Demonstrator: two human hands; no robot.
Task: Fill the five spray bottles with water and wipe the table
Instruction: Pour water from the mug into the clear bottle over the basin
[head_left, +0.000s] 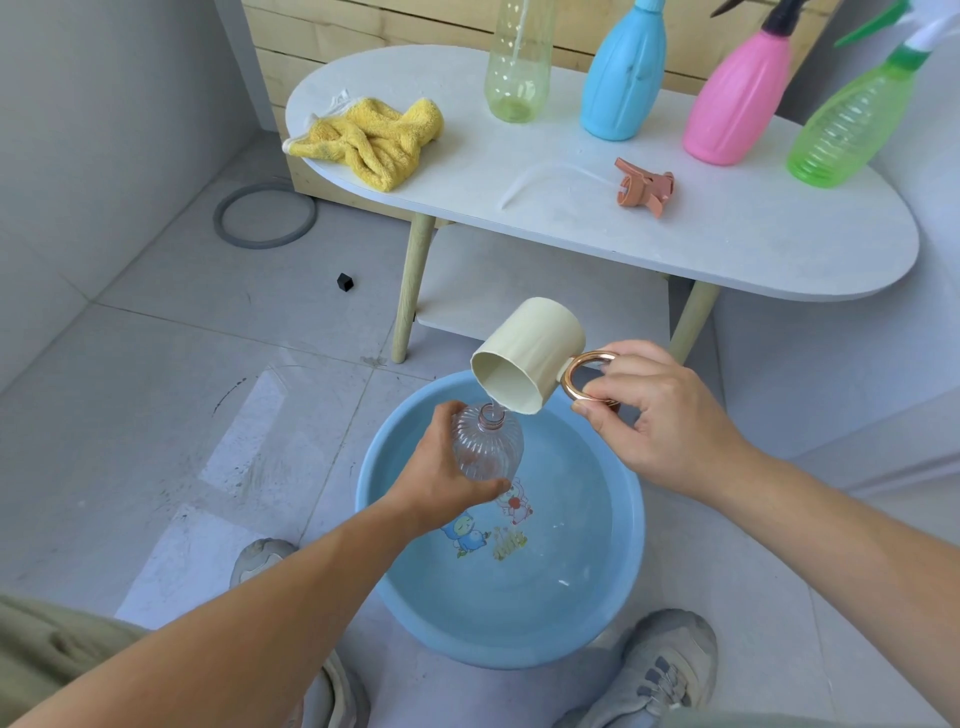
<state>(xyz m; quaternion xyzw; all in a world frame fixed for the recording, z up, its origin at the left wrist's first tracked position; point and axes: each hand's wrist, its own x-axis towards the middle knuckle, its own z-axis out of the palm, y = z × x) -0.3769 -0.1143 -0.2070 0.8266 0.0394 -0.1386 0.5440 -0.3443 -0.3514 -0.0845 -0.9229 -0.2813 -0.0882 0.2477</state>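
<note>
Over the blue basin (613, 613), so spills land there, my left hand (441, 478) grips the clear bottle (485, 447) while my right hand (654, 415) pinches the tilted cup's (535, 353) handle, pouring.

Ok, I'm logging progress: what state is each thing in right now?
Clear bottle: uncapped, gripped by left hand, taking water.
Cup: tilted, pouring, held by right hand.
Basin: holds water.
Orange spray head: detached, lying on table.
Pink bottle: sprayer on, standing.
Green bottle: sprayer on, standing.
Yellow cloth: crumpled on table.
</note>
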